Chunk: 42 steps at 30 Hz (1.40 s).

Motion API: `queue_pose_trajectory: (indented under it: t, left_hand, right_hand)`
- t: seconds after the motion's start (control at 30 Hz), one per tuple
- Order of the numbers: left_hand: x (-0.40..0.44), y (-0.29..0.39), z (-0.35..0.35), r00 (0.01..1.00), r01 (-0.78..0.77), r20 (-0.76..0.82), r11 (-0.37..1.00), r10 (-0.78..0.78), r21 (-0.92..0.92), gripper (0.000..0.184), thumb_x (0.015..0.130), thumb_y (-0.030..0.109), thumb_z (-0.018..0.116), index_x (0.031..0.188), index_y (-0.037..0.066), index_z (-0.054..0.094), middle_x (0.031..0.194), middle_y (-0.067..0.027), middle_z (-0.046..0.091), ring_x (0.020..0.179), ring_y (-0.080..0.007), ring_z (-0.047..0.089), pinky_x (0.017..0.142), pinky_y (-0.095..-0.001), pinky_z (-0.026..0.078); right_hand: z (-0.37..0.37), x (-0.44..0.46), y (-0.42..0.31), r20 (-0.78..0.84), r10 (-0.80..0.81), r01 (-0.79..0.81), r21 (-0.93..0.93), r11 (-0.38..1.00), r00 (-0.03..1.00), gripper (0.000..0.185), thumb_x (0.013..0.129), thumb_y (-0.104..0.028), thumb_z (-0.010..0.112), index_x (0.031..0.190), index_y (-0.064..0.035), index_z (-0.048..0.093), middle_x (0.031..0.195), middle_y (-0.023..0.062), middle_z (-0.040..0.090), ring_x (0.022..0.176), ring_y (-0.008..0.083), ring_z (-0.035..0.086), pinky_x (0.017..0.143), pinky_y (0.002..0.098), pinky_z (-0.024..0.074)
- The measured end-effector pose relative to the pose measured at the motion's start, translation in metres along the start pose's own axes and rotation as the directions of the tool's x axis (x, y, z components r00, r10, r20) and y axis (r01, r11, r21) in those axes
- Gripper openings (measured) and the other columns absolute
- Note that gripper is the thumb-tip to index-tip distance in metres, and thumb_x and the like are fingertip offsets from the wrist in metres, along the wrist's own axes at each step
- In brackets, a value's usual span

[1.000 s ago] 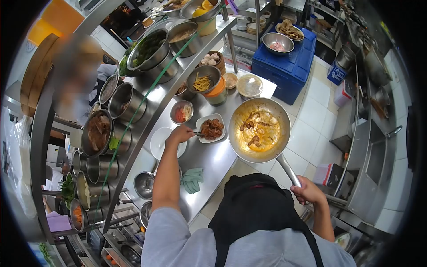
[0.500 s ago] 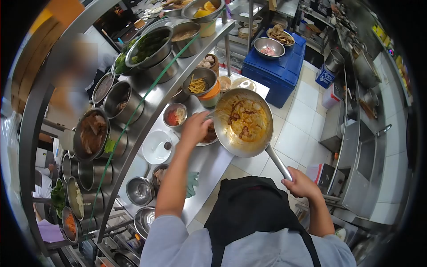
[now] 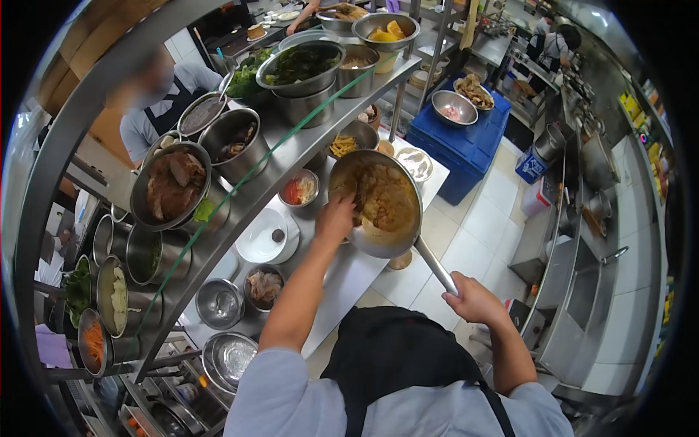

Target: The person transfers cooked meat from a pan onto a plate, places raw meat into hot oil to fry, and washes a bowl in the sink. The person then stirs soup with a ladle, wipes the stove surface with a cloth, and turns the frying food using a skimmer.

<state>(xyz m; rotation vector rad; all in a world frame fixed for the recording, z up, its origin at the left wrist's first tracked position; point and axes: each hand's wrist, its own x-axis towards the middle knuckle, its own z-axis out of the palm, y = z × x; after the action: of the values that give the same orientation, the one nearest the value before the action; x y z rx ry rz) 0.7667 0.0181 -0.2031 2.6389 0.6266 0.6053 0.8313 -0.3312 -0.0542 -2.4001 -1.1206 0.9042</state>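
Note:
My right hand [image 3: 475, 297] is closed around the long handle of a metal frying pan [image 3: 382, 247], held tilted above the counter's edge. In the pan lies yellow-brown food [image 3: 386, 195] in an oily sauce. Over the pan's left rim reaches my left hand [image 3: 336, 218], its fingers bent together and touching the food beside some dark pieces; what they grip is hidden. Left of that hand stand a small bowl of red and pale chopped ingredients [image 3: 299, 188] and a white bowl [image 3: 261, 237]. A bowl of yellow strips [image 3: 344, 143] sits behind the pan.
A steel shelf [image 3: 291, 142] with several food containers runs along the left. Metal bowls [image 3: 220, 303] and a bowl of meat [image 3: 263, 286] stand on the counter. A blue cooler [image 3: 444, 156] is at the back, sinks [image 3: 579, 295] at right. A person [image 3: 164, 102] stands behind the shelf.
My left hand has gone from beside the pan's rim to inside it, at the food. The pan has shifted slightly left and tilted, still in my right hand. The view has turned somewhat.

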Motion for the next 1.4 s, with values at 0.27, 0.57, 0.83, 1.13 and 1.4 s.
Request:
queue_pose_trajectory:
  t: [0.27, 0.57, 0.83, 1.13, 1.4]
  left_hand:
    - [0.011, -0.002, -0.013, 0.98, 0.049, -0.19, 0.997, -0.061, -0.067, 0.03, 0.086, 0.018, 0.06, 0.116, 0.015, 0.06, 0.099, -0.0157, 0.06, 0.082, -0.0362, 0.062, 0.068, -0.0438, 0.051]
    - [-0.031, 0.035, -0.007, 0.994, -0.072, -0.092, 0.991, 0.061, -0.116, 0.029, 0.087, 0.021, 0.058, 0.116, 0.019, 0.061, 0.089, -0.0121, 0.058, 0.074, -0.0349, 0.062, 0.063, -0.044, 0.051]
    - [-0.048, 0.022, -0.001, 0.997, 0.018, -0.075, 0.994, -0.026, -0.106, 0.034, 0.087, 0.022, 0.058, 0.122, 0.02, 0.059, 0.093, -0.0119, 0.06, 0.079, -0.0344, 0.063, 0.067, -0.0441, 0.052]
    - [-0.045, 0.0, 0.009, 0.98, 0.182, -0.075, 0.983, -0.184, -0.036, 0.038, 0.086, 0.02, 0.058, 0.123, 0.015, 0.056, 0.094, -0.0138, 0.059, 0.077, -0.0363, 0.064, 0.067, -0.0456, 0.053]
    - [-0.032, -0.008, 0.009, 0.947, 0.321, 0.017, 0.946, -0.322, 0.048, 0.033, 0.085, 0.018, 0.057, 0.117, 0.017, 0.061, 0.093, -0.0161, 0.062, 0.082, -0.0351, 0.064, 0.071, -0.0453, 0.052]
  right_hand:
    - [0.002, 0.006, -0.016, -0.015, 0.013, -0.013, -0.022, 1.0, 1.0, 0.025, 0.084, -0.018, 0.058, 0.089, 0.0032, 0.046, 0.077, 0.0278, 0.059, 0.077, 0.0461, 0.057, 0.07, 0.0509, 0.0435]
    - [0.014, 0.016, -0.014, -0.081, -0.064, 0.059, -0.073, 0.996, 0.995, 0.025, 0.084, -0.017, 0.059, 0.087, 0.0012, 0.043, 0.071, 0.0265, 0.057, 0.071, 0.0455, 0.056, 0.064, 0.0489, 0.0435]
    - [0.017, 0.019, -0.015, -0.092, -0.041, 0.037, -0.047, 0.998, 0.995, 0.025, 0.085, -0.017, 0.059, 0.087, 0.0022, 0.043, 0.068, 0.0265, 0.056, 0.068, 0.0458, 0.055, 0.063, 0.0495, 0.0432]
    - [0.022, 0.018, -0.016, -0.144, -0.062, 0.048, -0.1, 0.994, 0.988, 0.022, 0.084, -0.014, 0.057, 0.09, 0.002, 0.043, 0.068, 0.0267, 0.057, 0.068, 0.046, 0.056, 0.064, 0.0505, 0.0432]
    - [0.027, 0.025, -0.022, -0.16, -0.08, 0.054, -0.16, 0.986, 0.984, 0.022, 0.083, -0.011, 0.057, 0.091, 0.0031, 0.043, 0.069, 0.0265, 0.058, 0.069, 0.046, 0.057, 0.065, 0.0521, 0.0444]
